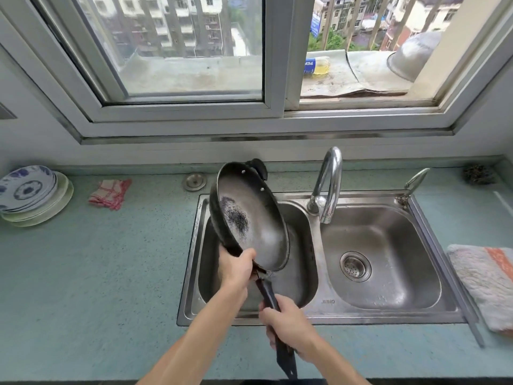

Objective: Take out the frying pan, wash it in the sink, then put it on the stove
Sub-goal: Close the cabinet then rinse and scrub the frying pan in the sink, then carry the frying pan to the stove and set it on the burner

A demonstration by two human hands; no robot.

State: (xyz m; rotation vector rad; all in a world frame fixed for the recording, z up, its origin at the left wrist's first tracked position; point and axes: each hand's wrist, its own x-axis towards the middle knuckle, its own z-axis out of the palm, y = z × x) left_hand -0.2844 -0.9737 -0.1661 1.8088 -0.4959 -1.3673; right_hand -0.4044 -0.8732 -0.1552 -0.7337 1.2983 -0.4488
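over the left sink basin point(301, 262), right hand point(288, 326) grips the frying pan point(258, 220) handle, left hand point(236, 269) clasps its rim; washing step, next needs faucet point(329, 184) water.

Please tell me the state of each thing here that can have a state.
frying pan: tilted over left basin, held
left hand: gripping pan rim
right hand: gripping handle
faucet: no water running
right basin: empty, strainer in drain
window: right side open
plates: stacked

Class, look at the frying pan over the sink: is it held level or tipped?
Tipped. The frying pan tilts steeply over the left basin, its inside facing the camera.
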